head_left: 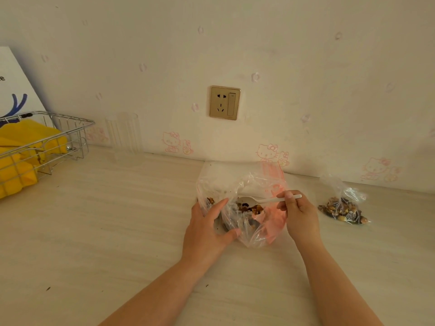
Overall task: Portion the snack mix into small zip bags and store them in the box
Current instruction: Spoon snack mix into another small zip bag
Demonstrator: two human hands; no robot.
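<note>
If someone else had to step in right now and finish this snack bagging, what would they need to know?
Left hand: grips the open zip bag at its side, holding it open on the counter.
Right hand: pinches the white spoon, bowl over the bag's mouth.
Snack mix sits in the bags under the hands; exactly which bag is which is hard to tell.
Done: one filled bag lies to the right, near the wall.
Left: finish spooning, seal the bag, put the bags in the box. No storage box is clearly in view.
</note>
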